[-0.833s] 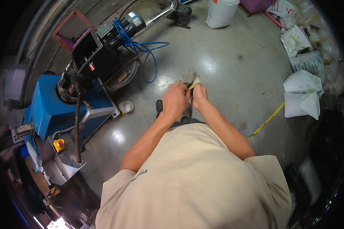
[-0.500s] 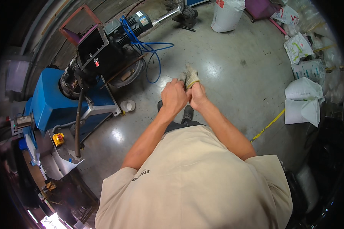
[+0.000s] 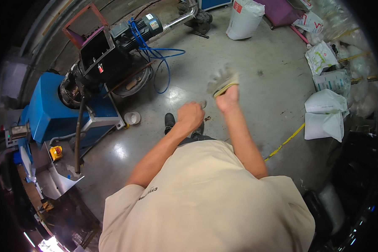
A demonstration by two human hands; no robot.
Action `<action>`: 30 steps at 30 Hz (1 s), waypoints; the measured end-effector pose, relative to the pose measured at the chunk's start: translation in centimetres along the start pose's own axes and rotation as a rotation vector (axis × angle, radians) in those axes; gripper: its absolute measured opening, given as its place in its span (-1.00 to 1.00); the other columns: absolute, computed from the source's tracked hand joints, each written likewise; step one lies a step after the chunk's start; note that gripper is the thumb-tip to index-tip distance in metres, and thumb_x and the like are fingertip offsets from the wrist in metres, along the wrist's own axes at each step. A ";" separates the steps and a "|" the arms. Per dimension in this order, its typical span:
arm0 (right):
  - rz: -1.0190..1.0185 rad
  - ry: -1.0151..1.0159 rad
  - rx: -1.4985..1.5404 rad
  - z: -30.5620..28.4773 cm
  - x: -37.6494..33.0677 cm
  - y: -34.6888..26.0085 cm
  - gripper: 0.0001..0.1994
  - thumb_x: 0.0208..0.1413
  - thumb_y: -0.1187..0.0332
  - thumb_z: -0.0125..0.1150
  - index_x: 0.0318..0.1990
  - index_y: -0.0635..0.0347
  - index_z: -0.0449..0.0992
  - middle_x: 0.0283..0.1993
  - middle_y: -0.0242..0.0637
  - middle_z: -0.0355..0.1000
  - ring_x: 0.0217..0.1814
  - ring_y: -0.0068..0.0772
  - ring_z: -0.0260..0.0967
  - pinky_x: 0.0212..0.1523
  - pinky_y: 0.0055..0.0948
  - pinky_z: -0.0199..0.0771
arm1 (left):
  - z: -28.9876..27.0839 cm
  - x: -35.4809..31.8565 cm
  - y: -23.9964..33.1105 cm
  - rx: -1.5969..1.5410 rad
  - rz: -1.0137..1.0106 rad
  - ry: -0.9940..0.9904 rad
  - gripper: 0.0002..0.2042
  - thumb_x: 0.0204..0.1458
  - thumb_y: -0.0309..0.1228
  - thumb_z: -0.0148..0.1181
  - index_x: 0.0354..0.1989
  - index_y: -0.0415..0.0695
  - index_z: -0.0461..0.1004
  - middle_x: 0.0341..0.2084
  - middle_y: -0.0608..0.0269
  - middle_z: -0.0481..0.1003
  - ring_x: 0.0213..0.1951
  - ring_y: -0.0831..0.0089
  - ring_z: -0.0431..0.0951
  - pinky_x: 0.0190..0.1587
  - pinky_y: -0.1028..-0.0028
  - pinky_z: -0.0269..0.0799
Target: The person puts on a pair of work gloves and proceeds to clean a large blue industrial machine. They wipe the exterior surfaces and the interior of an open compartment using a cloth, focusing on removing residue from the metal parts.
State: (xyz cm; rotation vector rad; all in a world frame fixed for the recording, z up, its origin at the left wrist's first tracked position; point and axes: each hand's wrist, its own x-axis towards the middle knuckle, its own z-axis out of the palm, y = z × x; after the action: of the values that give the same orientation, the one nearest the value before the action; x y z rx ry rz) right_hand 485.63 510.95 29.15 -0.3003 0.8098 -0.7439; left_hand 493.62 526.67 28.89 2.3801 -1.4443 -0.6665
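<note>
My right hand (image 3: 226, 86) wears a grey knit work glove (image 3: 223, 83) with a yellow cuff, seated over the fingers and part of the palm. Its fingers look spread, though motion smears them; the bare wrist shows below the cuff. My bare left hand (image 3: 190, 116) is closed, lower and to the left of the gloved one. From its fist pokes a small grey end of a second glove (image 3: 203, 103), mostly hidden by the fingers. The two hands are apart, above the floor in front of my shoes (image 3: 169, 122).
A blue machine (image 3: 50, 107) with a black motor (image 3: 145, 27) and loose blue cables (image 3: 168, 54) stands at left. A white bucket (image 3: 132, 118) sits beside its frame. White sacks (image 3: 323, 122) and plastic bags line the right side. Yellow tape (image 3: 285, 143) marks the floor.
My hands were together at the glove; now the right has swung away up and to the right with the glove over its fingers. The left has moved slightly lower.
</note>
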 end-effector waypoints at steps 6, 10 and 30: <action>-0.219 -0.168 -0.155 0.4 1.2 -7.2 -0.37 0.44 -0.23 -0.22 0.48 -0.09 0.22 0.32 -0.13 0.29 0.19 -0.19 0.32 0.25 -0.19 0.37 | 0.0 -0.4 -0.7 -0.194 -0.209 -0.083 -0.58 0.14 -0.05 0.20 -0.36 -0.23 0.66 -0.34 -0.16 0.63 -0.19 -0.11 0.65 -0.11 0.07 0.54; -0.137 -0.225 -0.291 0.2 1.7 -3.3 -0.40 0.48 -0.14 -0.23 0.49 -0.04 0.21 0.24 -0.22 0.30 0.19 -0.27 0.32 0.18 -0.24 0.41 | -5.7 1.9 2.7 -0.269 -0.144 0.026 -0.50 0.01 0.09 0.33 -0.42 -0.23 0.66 -0.41 -0.14 0.63 -0.18 -0.09 0.65 -0.12 0.11 0.52; -0.468 -0.179 -0.932 -1.8 2.4 4.7 -0.49 0.34 0.23 0.05 0.36 0.28 0.39 0.49 0.04 0.25 0.51 -0.08 0.19 0.43 -0.36 0.15 | -1.2 4.6 1.6 -0.081 -0.154 0.043 -0.64 0.12 -0.11 0.25 -0.34 -0.24 0.66 -0.35 -0.18 0.64 -0.24 -0.14 0.66 -0.16 0.05 0.56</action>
State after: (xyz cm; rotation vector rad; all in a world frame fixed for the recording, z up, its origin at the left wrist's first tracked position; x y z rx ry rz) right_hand 487.64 512.62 24.23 -1.4104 0.8833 -0.7120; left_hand 494.86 521.88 29.56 2.4442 -1.2022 -0.6919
